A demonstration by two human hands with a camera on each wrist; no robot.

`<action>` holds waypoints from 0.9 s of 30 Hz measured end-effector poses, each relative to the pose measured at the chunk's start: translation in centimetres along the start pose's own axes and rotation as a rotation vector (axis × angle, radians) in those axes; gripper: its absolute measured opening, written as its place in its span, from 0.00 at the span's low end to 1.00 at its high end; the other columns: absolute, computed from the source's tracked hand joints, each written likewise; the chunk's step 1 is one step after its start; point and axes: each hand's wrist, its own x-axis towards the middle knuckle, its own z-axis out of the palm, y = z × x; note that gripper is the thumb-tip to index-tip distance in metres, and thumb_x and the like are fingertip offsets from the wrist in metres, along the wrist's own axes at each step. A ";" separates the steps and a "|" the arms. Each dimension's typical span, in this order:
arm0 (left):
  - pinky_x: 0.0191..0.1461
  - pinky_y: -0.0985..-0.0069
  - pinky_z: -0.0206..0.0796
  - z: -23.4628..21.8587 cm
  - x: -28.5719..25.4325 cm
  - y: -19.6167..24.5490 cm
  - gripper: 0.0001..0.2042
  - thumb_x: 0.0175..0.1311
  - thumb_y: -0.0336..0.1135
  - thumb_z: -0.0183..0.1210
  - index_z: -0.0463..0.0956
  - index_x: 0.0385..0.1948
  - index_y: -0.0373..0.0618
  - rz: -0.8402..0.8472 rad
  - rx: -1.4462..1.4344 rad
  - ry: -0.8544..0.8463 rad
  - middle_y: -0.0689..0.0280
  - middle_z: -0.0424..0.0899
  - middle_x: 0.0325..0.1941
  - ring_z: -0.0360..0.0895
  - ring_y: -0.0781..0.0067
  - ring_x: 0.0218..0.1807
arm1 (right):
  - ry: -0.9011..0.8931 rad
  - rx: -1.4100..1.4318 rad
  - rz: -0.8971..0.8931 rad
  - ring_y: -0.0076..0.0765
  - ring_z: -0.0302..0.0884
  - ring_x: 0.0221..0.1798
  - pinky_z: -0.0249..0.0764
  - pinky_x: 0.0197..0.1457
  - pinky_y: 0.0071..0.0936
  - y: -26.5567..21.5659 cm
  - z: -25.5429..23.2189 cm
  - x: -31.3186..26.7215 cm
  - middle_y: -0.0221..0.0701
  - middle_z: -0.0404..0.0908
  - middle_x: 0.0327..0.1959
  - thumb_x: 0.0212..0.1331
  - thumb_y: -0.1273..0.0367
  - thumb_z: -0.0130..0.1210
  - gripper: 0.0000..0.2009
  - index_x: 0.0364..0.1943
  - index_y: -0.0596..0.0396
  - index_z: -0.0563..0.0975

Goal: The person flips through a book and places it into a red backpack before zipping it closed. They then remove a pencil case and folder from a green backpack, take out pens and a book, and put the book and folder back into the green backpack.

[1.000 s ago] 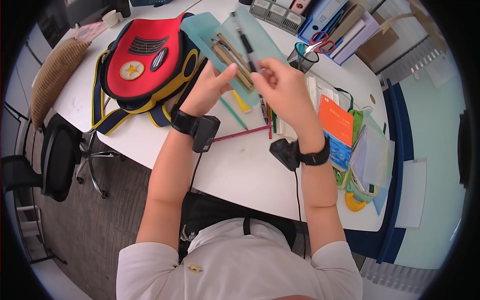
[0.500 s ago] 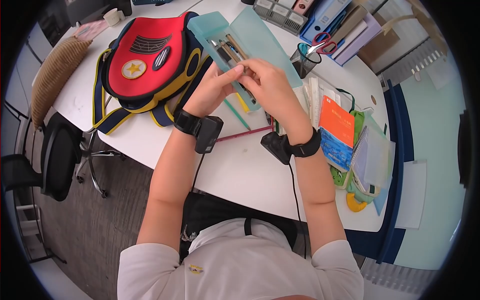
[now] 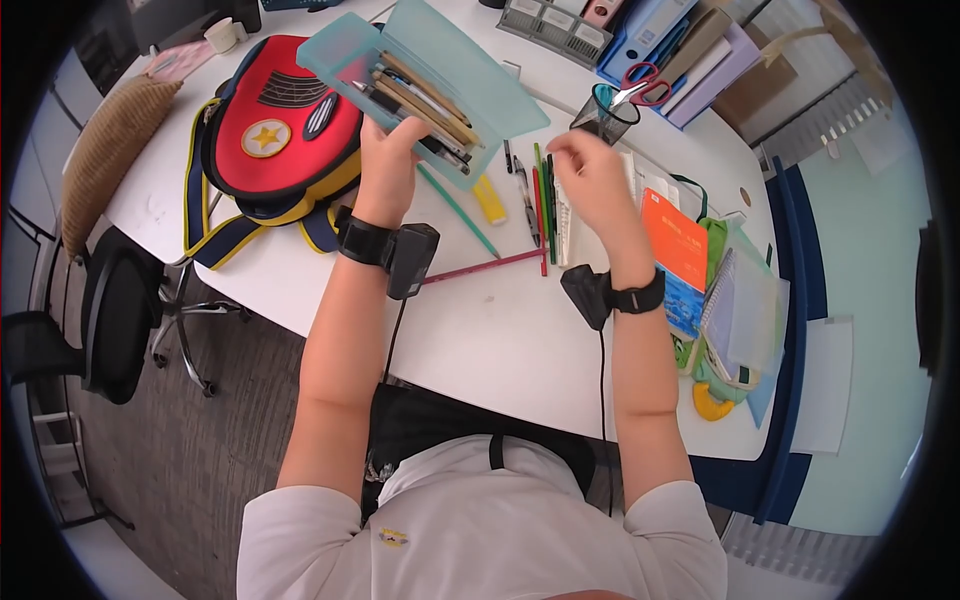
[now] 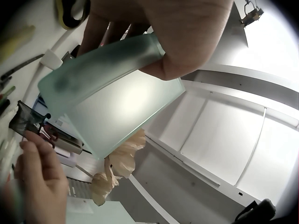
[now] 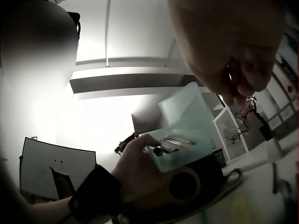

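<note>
The left hand [image 3: 390, 170] grips a translucent teal pencil case [image 3: 330, 55] by its near side, with the thumb over the rim. Its lid [image 3: 470, 75] is swung up, and several pencils [image 3: 425, 100] and pens lie inside. In the left wrist view the palm [image 4: 187, 37] is against the case [image 4: 103, 70]. To the right of the case, the right hand [image 3: 597, 185] is raised over the table with fingers loosely bent and nothing visible in them. Below and between the hands lie a teal pencil [image 3: 460, 212], a yellow item [image 3: 489, 200], several pens [image 3: 527, 205] and a pink stick [image 3: 485, 267].
A red backpack [image 3: 290, 130] stands at the left. Behind the right hand is a mesh cup [image 3: 605, 118] with scissors [image 3: 640, 88]. Binders [image 3: 650, 40] stand further back. Books [image 3: 672, 240] and a notebook [image 3: 735, 310] lie at the right.
The right hand held a black pen over the case, then reached in at the case; now it is away to the right without the pen. The left hand and case have moved left.
</note>
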 end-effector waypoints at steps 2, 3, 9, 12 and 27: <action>0.40 0.82 0.65 0.3 -0.2 0.3 0.17 0.50 0.24 0.50 0.66 0.45 0.38 -0.002 -0.032 0.014 0.66 0.74 0.40 0.72 0.78 0.41 | -0.198 -0.252 -0.055 0.45 0.74 0.31 0.71 0.37 0.33 2.9 1.6 -0.6 0.46 0.76 0.30 0.48 0.72 0.54 0.08 0.29 0.64 0.77; 0.41 0.82 0.66 0.4 -0.3 0.4 0.17 0.49 0.23 0.50 0.66 0.45 0.38 -0.003 -0.035 0.019 0.66 0.74 0.40 0.72 0.77 0.41 | -0.299 -0.331 -0.041 0.51 0.74 0.33 0.72 0.39 0.37 3.9 2.3 -1.2 0.48 0.76 0.30 0.47 0.71 0.53 0.08 0.27 0.64 0.77; 0.51 0.70 0.67 0.0 -0.1 0.3 0.17 0.50 0.21 0.46 0.64 0.45 0.37 -0.006 -0.025 0.013 0.64 0.73 0.42 0.73 0.70 0.45 | -0.352 -0.542 -0.031 0.55 0.75 0.33 0.72 0.41 0.41 3.6 4.5 -2.8 0.48 0.75 0.26 0.43 0.69 0.55 0.09 0.21 0.65 0.77; 0.51 0.70 0.68 0.0 0.0 0.4 0.17 0.50 0.21 0.46 0.64 0.45 0.37 0.014 -0.046 0.021 0.64 0.73 0.42 0.73 0.70 0.45 | -0.389 -0.458 0.048 0.54 0.75 0.32 0.72 0.40 0.40 2.7 4.2 -2.6 0.48 0.75 0.25 0.43 0.68 0.56 0.11 0.21 0.67 0.76; 0.39 0.80 0.69 0.5 -0.4 -0.2 0.18 0.53 0.26 0.50 0.64 0.48 0.40 -0.116 -0.017 -0.042 0.66 0.74 0.43 0.73 0.76 0.43 | 0.321 -0.063 -0.170 0.36 0.73 0.29 0.67 0.30 0.31 -5.8 -1.5 -1.4 0.36 0.71 0.28 0.49 0.73 0.59 0.07 0.28 0.61 0.74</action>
